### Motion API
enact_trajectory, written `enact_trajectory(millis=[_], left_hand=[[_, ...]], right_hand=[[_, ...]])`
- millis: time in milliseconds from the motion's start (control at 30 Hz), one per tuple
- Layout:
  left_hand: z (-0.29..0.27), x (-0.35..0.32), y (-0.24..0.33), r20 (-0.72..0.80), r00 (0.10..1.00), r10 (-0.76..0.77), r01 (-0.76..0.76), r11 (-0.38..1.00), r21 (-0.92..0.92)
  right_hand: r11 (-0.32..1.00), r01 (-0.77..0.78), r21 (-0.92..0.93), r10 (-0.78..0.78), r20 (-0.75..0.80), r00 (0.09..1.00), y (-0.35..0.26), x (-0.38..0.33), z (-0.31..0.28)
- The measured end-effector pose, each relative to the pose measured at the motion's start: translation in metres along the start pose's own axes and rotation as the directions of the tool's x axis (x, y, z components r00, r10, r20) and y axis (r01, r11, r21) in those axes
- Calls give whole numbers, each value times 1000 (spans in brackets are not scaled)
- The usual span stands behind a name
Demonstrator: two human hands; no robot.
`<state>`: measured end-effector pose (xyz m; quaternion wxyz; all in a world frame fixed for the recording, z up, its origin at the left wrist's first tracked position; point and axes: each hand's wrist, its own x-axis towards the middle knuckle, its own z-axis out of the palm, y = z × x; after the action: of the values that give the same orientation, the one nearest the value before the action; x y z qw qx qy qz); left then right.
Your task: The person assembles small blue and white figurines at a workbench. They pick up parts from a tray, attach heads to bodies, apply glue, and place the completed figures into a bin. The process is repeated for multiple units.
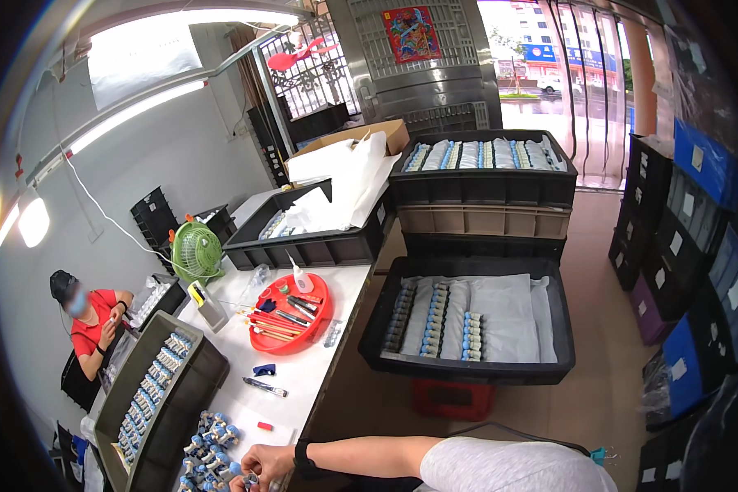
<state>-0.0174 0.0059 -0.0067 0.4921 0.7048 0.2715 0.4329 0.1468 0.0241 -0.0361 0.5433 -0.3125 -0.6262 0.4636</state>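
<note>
My right hand reaches left across the white table at the lower edge, with a black band on its wrist. Its fingers are curled on a small blue-capped grey part. A cluster of several like parts stands right beside it on the table. Only a sliver of my left hand shows at the bottom edge, under the right hand, and its grip is hidden. A small red piece lies just beyond my fingers.
A grey tray with rows of the parts lies left of my hand. A red round tray of pens and tools, a green fan and black crates of parts stand beyond. A person in red sits far left.
</note>
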Motion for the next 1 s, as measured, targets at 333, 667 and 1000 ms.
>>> enact_trajectory(millis=[333, 667, 1000], left_hand=[[-3, -1, -2, 24, 1000, -11, 13, 996, -92], [1, -3, 7, 17, 1000, 3, -3, 1000, -15], [0, -1, 5, 30, 1000, -8, 10, 997, -72]], right_hand=[[992, -125, -21, 125, 13, 992, -38, -13, 1], [988, -142, -63, 143, 5, 990, -35, -13, 1], [993, -111, 50, 110, 23, 994, -30, -10, 3]])
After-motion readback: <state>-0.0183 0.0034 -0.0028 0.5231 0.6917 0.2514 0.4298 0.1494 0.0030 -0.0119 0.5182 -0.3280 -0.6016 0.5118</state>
